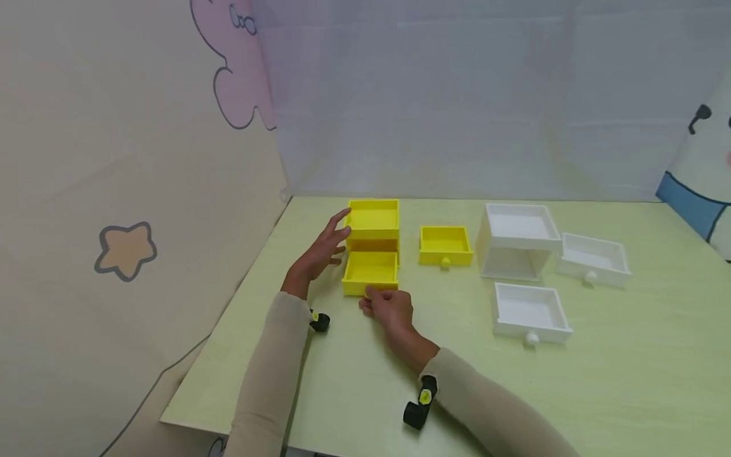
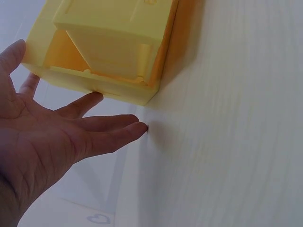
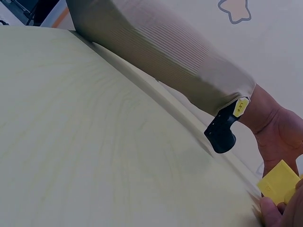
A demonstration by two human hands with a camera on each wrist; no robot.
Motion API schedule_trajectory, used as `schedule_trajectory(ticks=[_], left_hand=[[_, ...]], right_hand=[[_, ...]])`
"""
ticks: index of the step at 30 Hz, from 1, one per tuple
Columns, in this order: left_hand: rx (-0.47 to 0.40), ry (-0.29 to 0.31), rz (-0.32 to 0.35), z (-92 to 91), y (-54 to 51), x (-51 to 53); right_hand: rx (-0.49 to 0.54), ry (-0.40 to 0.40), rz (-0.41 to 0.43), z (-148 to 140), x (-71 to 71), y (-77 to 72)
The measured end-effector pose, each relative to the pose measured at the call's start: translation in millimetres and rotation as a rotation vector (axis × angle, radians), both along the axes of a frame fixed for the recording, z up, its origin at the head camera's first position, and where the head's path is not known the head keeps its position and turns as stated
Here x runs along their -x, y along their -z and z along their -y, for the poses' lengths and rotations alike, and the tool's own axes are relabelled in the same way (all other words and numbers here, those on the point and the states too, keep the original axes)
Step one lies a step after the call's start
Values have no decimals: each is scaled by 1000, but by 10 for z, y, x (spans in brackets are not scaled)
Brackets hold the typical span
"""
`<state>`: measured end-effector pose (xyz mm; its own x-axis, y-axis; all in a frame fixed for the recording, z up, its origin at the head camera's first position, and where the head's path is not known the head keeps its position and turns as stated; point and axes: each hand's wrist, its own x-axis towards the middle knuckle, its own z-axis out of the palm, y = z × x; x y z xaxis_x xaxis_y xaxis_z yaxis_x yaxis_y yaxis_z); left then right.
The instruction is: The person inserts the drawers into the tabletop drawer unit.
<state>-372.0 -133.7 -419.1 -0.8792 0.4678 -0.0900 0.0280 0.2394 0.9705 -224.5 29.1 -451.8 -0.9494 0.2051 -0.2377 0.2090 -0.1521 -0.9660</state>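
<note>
A small yellow cabinet (image 1: 373, 217) stands near the back left of the table, its upper slot hollow. A yellow drawer (image 1: 371, 268) juts well out of the lower slot toward the person. My right hand (image 1: 394, 310) pinches this drawer's front knob; in the right wrist view the fingers (image 3: 271, 213) partly hide it. Along the cabinet's left side is my left hand (image 1: 321, 255), fingers spread and thumb near the top front edge. In the left wrist view, at least one finger (image 2: 87, 103) reaches the cabinet's side wall.
Another yellow drawer (image 1: 445, 241) lies right of the cabinet. Farther right stands a white cabinet (image 1: 522, 223) with hollow front. One white drawer (image 1: 594, 255) lies beside it, another white drawer (image 1: 531, 306) before it. Fabric walls (image 1: 457, 101) border the table's back and left.
</note>
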Motion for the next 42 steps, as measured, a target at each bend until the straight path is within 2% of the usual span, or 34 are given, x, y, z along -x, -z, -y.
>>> schedule_trajectory(ticks=[14,21,27,34,42], left_hand=[[-14,-14,3,4,37,13],[-11,-16,-12,-2,32,10],[-5,-11,-10,-2,36,5],[-17,2,12,-12,27,18],[-16,-4,18,-2,38,25]], right_hand=[[-7,-4,75,-13,51,-40],[5,1,60,-5,91,-34],[-71,10,97,1,94,-61],[-160,39,90,-5,84,-64],[-193,35,79,-5,100,-22]])
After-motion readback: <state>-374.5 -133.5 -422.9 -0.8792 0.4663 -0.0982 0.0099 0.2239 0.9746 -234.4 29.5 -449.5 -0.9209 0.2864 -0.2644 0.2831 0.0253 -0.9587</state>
